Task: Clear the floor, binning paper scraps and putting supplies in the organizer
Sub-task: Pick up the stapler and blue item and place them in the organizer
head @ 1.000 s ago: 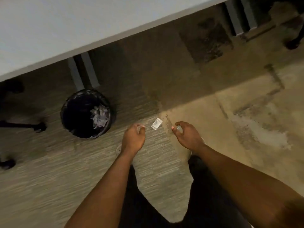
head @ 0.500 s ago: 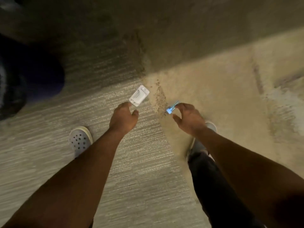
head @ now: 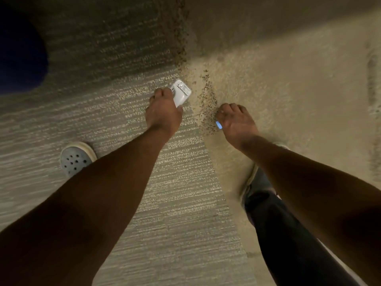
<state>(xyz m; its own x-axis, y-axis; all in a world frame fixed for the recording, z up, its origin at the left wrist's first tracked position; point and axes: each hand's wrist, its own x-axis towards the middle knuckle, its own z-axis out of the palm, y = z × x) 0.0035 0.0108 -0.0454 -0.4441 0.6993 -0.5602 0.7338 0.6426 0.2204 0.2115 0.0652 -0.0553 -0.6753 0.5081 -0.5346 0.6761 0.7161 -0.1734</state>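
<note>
As we bend low over the carpeted floor (head: 185, 203), our left hand (head: 162, 112) curls its fingers and thumb round a small white plastic case (head: 181, 92), which lies on the carpet just beside the seam where the grey striped tile meets the tan one. Our right hand (head: 237, 122), a little apart on the tan tile, has its fingers curled on a small blue item (head: 219, 126) that sticks out by the thumb; we cannot tell what it is. A pale perforated clog (head: 76, 157) shows under the left forearm, and a dark trouser leg (head: 288, 234) under the right.
</note>
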